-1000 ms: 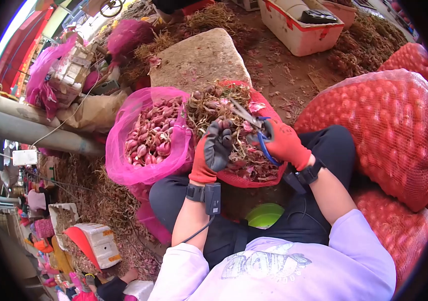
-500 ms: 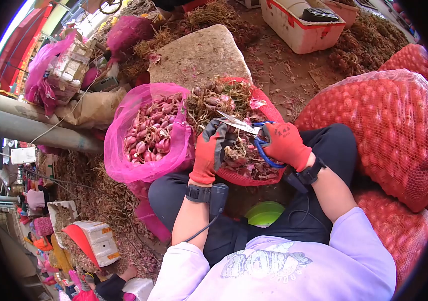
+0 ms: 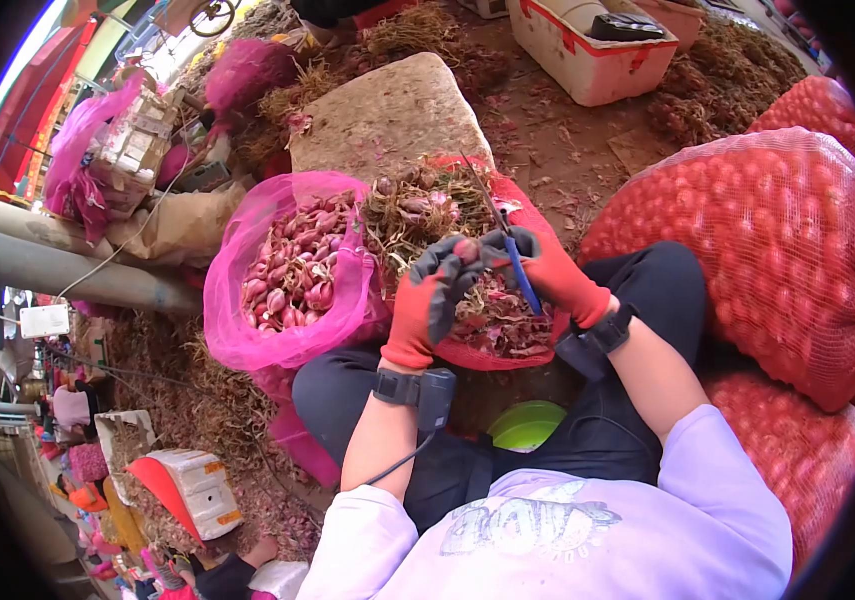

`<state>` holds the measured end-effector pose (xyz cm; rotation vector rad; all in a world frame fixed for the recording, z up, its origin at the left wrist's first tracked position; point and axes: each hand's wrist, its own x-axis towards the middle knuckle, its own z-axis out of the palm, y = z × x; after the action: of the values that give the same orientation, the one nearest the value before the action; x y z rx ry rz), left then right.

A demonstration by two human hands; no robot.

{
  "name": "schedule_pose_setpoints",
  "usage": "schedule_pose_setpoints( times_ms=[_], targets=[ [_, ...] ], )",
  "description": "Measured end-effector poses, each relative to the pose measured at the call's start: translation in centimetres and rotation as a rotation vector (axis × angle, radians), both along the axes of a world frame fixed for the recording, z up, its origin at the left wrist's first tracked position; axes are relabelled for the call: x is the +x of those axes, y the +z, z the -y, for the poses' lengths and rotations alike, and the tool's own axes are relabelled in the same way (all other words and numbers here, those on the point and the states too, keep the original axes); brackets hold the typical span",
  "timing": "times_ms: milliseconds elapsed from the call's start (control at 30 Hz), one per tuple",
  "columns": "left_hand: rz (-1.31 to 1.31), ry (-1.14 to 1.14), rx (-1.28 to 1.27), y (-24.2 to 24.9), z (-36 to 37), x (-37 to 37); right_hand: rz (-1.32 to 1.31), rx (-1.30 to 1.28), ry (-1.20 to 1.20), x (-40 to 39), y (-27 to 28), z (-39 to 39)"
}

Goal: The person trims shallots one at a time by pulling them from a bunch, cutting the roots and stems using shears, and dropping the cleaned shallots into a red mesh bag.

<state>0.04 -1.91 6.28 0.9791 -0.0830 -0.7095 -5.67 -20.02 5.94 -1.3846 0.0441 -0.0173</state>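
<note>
Losing part of the shallot (image 3: 466, 250) to view behind the dark fingertips of the gloved left hand (image 3: 427, 295), with only its rounded upper side showing. Making out the scissors (image 3: 521, 270) only in part, seeing the blades nearly edge-on and the blue handle partly covered by the gloved right hand (image 3: 547, 272). Finding the surroundings cut off by the dark round border of the view, with the net sacks (image 3: 747, 240) running into it at the right.

Holding the shallot at the fingertips of the left hand, with those fingers curling closely around it. Bringing the right fingertips up to its other side, probably touching it. Keeping the right fingers closed on the scissors, pointing the blades up and away from the body, just beside the shallot.

Working directly above the red net bag (image 3: 524, 208), spreading open beneath both hands and holding rooted shallots (image 3: 425, 205) and loose skins (image 3: 497, 318). Noting the pink mesh bag (image 3: 232, 335) standing open just beside it on the left, holding trimmed shallots (image 3: 292, 270). Recording a stone slab (image 3: 387, 112) lying beyond both bags, and a green bowl (image 3: 527, 425) sitting between the legs, partly hidden by dark trousers (image 3: 647, 395).
</note>
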Motion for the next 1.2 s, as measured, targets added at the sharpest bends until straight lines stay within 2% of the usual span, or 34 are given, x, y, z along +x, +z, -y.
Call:
schedule_pose_setpoints(
  times_ms=[33, 67, 100, 233, 333, 433, 533, 633, 700, 733, 800, 867, 900, 1000, 1100, 1200],
  targets=[
    [0.069, -0.031, 0.074, 0.0, 0.2, -0.2, -0.203, 0.203, 0.083, 0.0, 0.4, 0.3],
    [0.138, -0.062, 0.149, -0.1, 0.4, -0.4, -0.211, 0.262, 0.107, -0.2, 0.8, 0.5],
    [0.107, -0.004, 0.123, -0.7, 0.6, -0.5, -0.218, 0.322, 0.132, -0.4, 1.1, 0.6],
    [0.202, -0.006, 0.174, 0.8, 1.4, -1.2, -0.349, 0.482, 0.172, -0.2, 0.8, 0.7],
    [0.204, 0.022, 0.156, 1.1, 1.9, -1.7, -0.340, 0.538, 0.160, -0.5, -0.2, 0.7],
    [0.141, -0.022, 0.109, -0.6, 0.7, -0.6, -0.300, 0.433, 0.148, -0.5, 0.5, 0.3],
    [0.343, -0.057, 0.101, -1.7, 0.1, -0.2, -0.195, 0.329, 0.148, -0.7, -0.8, -0.3],
    [0.080, -0.120, -0.004, -1.1, 1.3, -0.7, -0.268, 0.503, 0.113, -0.9, -0.3, 0.1],
    [0.179, -0.104, -0.001, -0.6, 1.3, -1.1, -0.330, 0.603, 0.089, -1.1, 0.6, 0.3],
    [0.229, -0.096, -0.002, -0.5, 1.3, -1.2, -0.353, 0.486, 0.084, -1.0, 0.5, 0.4],
    [0.308, -0.072, 0.176, -0.7, 1.2, -1.3, -0.399, 0.254, 0.075, -0.7, -0.5, 0.7],
    [0.441, -0.049, 0.315, -0.6, 1.2, -1.7, -0.124, -0.012, -0.079, 0.1, -2.4, 0.4],
    [0.368, -0.077, 0.388, -0.3, 1.0, -1.8, 0.015, -0.145, -0.157, 0.4, -3.2, 0.3],
    [0.709, -0.172, 0.544, -2.3, 0.5, -1.1, 0.061, -0.296, -0.027, 0.2, 0.4, -0.2],
    [0.984, -0.181, 0.725, -2.1, -0.1, -1.7, 0.340, -0.727, 0.008, 0.4, -0.8, 0.5],
    [0.768, -0.194, 0.482, 0.0, 0.7, -2.6, 0.261, -0.751, 0.024, 0.3, -1.4, 0.6]
  ],
)
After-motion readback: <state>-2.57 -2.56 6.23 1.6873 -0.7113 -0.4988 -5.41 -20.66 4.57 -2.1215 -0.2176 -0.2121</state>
